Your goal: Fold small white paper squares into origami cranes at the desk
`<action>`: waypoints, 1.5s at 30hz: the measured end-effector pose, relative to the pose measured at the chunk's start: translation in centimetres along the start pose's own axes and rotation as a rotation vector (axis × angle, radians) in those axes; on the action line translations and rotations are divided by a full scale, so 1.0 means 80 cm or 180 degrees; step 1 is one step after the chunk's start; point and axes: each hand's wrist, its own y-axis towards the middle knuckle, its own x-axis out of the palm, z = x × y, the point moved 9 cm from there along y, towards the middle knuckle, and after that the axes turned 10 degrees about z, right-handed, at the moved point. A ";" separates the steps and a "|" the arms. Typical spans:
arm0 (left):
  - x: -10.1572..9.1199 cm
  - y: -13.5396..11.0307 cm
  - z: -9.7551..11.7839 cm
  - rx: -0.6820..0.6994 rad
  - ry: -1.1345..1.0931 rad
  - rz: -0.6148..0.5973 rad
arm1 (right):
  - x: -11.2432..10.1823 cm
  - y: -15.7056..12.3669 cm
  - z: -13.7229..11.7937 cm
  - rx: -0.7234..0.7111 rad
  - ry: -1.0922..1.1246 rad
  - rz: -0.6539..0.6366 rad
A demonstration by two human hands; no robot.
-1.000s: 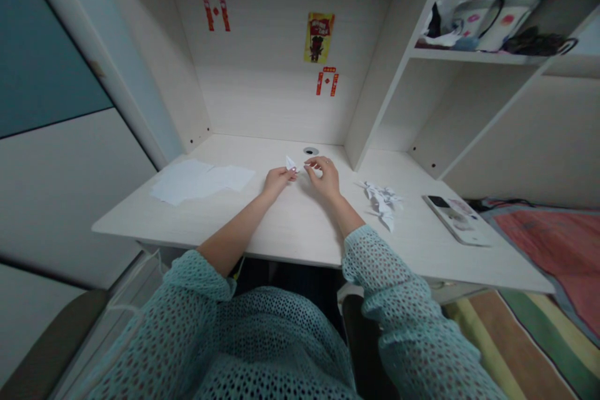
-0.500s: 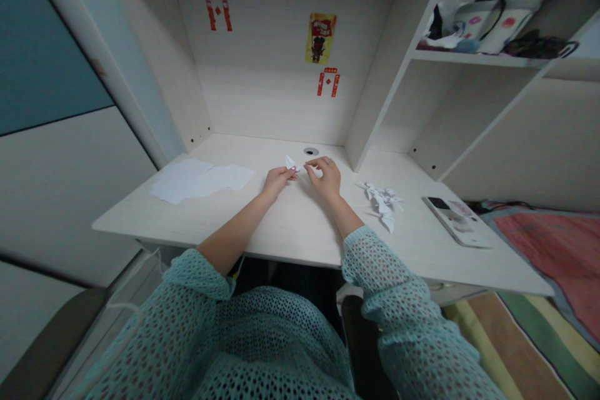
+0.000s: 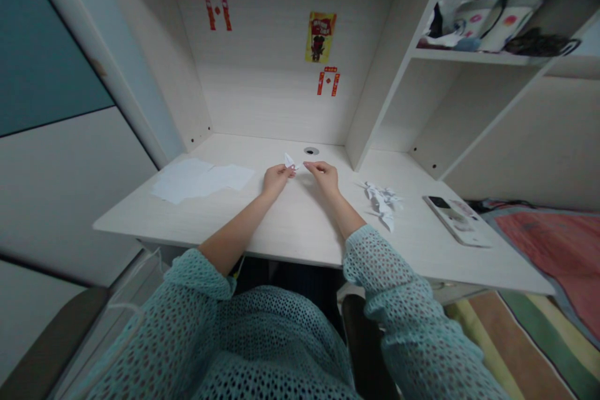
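My left hand [image 3: 276, 180] pinches a small white paper crane [image 3: 289, 160] between thumb and fingers, just above the desk. One folded point of it sticks up, and a thin tip reaches out to the right. At that thin tip, the thumb and fingertips of my right hand [image 3: 324, 176] are pressed together; the contact is too small to see clearly. Right of my right hand lies a small heap of folded white paper cranes [image 3: 382, 201]. Farther left, flat white paper sheets [image 3: 197, 179] overlap on the desk.
A phone [image 3: 455, 221] rests on the right side of the white desk [image 3: 290, 231]. Behind my hands is a round cable hole [image 3: 311, 151]. A vertical panel [image 3: 391, 81] rises from the desk; cups with scissors [image 3: 509, 22] stand on the upper right shelf.
My right hand's fingers have straightened and flattened from a rounded pinch, staying by the paper's thin tip. My left hand and the crane have barely shifted.
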 end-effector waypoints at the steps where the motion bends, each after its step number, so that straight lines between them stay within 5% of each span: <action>1: 0.001 0.001 0.000 0.0039 0.0024 -0.0018 | 0.002 0.001 0.011 0.0290 0.0124 -0.0067; 5: 0.003 0.004 -0.002 0.0161 0.0066 -0.0046 | 0.009 -0.004 0.040 0.1120 0.0391 -0.0295; 14: 0.005 0.009 -0.014 0.0289 0.0200 -0.0052 | 0.012 -0.006 0.054 0.1428 0.0598 -0.0411; 29: 0.018 -0.003 -0.013 -0.0153 0.0034 -0.0436 | 0.001 -0.011 0.021 0.0982 0.0583 0.0033; 40: 0.019 0.004 -0.014 0.0090 -0.0042 -0.0403 | 0.005 -0.011 0.032 0.1263 0.0530 -0.0120; 45: 0.017 0.004 -0.017 0.0189 0.0330 -0.0335 | -0.007 0.004 0.024 0.0835 0.0282 -0.0021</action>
